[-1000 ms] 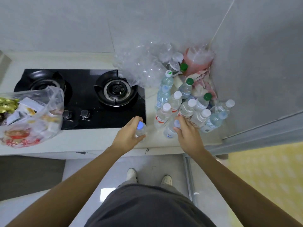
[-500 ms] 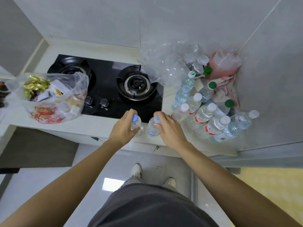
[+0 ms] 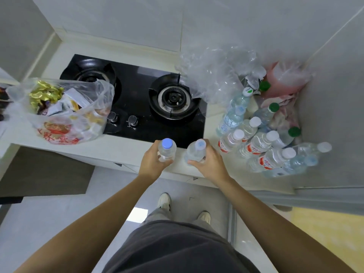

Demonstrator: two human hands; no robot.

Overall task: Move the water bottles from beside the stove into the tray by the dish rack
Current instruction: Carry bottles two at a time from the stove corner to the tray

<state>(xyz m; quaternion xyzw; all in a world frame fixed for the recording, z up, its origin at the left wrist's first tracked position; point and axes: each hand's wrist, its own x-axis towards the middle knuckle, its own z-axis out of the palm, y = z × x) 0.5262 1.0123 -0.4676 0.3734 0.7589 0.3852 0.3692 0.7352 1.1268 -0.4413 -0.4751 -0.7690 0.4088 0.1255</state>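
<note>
While the left hand [image 3: 152, 164] grips 1 blue-capped bottle [image 3: 167, 150], the right hand [image 3: 209, 164] grips another bottle [image 3: 196, 151].

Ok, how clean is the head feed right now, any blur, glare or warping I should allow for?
Head view: strong wide-angle warp, wall lines and counter edge bow outward; the snack bag at left is motion-smeared; light is soft and even, with glare only on the floor tile; both hands' bottles, left and right, read sharp enough; the clear wrap hides what lies behind it.

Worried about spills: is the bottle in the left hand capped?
Capped: a blue cap sits on the bottle gripped by the left hand.
</note>
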